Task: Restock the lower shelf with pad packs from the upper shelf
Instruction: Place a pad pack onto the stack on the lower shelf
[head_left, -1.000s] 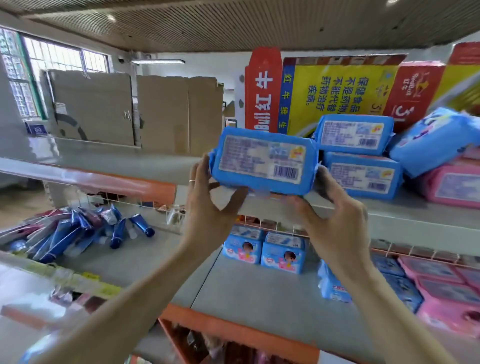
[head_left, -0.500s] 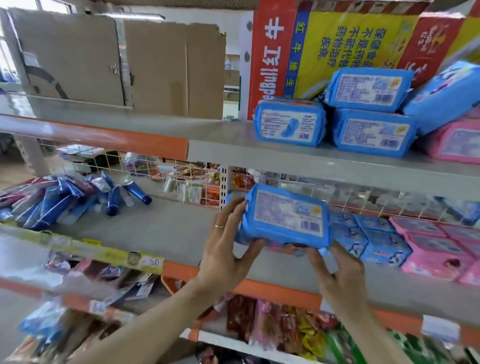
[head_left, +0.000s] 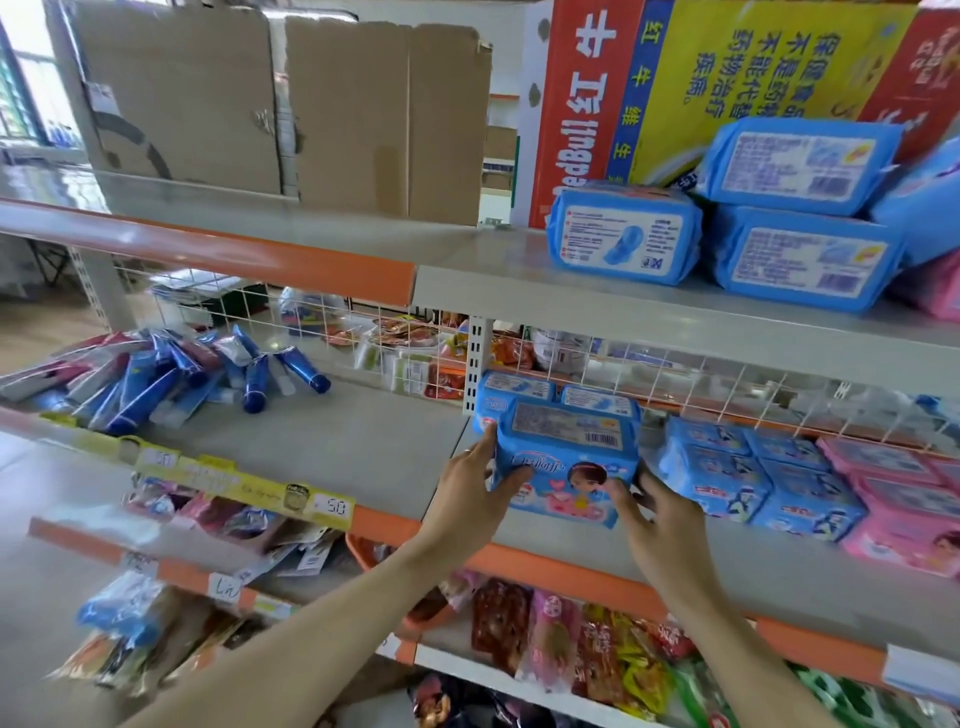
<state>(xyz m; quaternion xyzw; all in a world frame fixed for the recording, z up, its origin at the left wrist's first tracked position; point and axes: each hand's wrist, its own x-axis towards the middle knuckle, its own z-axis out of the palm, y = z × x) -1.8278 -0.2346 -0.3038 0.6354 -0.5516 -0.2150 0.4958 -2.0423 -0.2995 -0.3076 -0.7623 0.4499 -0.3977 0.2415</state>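
A blue pad pack (head_left: 566, 462) stands on the lower shelf (head_left: 363, 452), in front of two like packs (head_left: 517, 389). My left hand (head_left: 470, 501) grips its left end and my right hand (head_left: 662, 525) grips its right end. Three more blue pad packs (head_left: 623, 234) lie stacked on the upper shelf (head_left: 519, 291), with a pink one at the far right. To the right on the lower shelf sit rows of blue packs (head_left: 727, 473) and pink packs (head_left: 904, 493).
Blue tubes (head_left: 171, 379) lie piled at the left of the lower shelf. Cardboard boxes (head_left: 291, 109) and a red and yellow carton (head_left: 675, 83) stand on the upper shelf. A wire grid (head_left: 395, 353) backs the lower shelf. Snack bags (head_left: 571, 644) hang below.
Both hands carried the blue pack down from the upper shelf level and onto the lower shelf, turning it so its printed front faces me. The view tilted downward.
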